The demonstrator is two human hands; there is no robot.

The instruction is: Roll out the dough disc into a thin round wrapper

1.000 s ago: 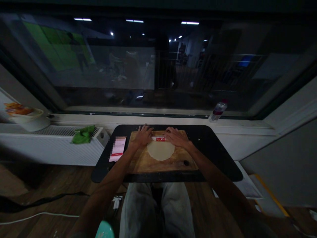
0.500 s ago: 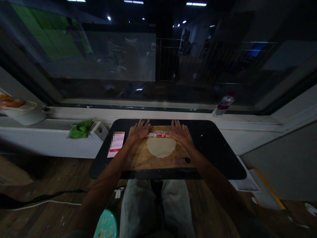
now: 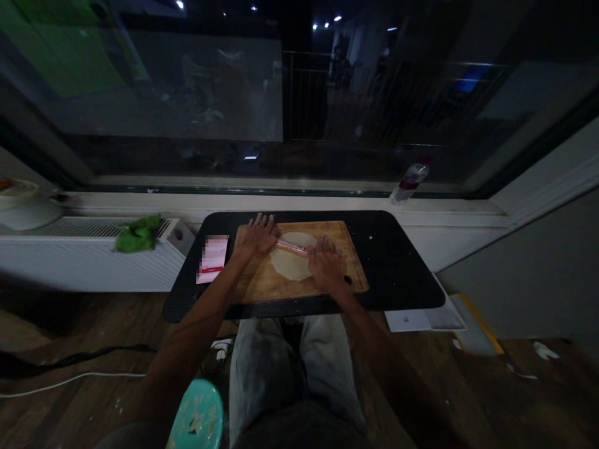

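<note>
A thin round of pale dough (image 3: 289, 267) lies on a wooden cutting board (image 3: 253, 284). Across it rests a slim rolling pin (image 3: 291, 247) with a pale, shiny middle, slanting down toward the right. My left hand (image 3: 257, 237) presses on the pin's left end, its fingers stretched forward over the board. Over the right end, nearer to me, my right hand (image 3: 325, 265) is curled and covers part of the dough's right edge. Both ends of the pin are hidden beneath my hands.
The board sits on a black table (image 3: 393, 268). A phone with a lit screen (image 3: 214, 259) lies left of it. A bottle (image 3: 410, 181) stands on the windowsill, a green cloth (image 3: 139, 234) lies on the radiator (image 3: 93, 265), and a turquoise stool (image 3: 199, 415) is below.
The rolling pin has turned from level across the dough's far edge to a slant across its middle. My right hand has come nearer to me and curled. The whole view has shifted slightly.
</note>
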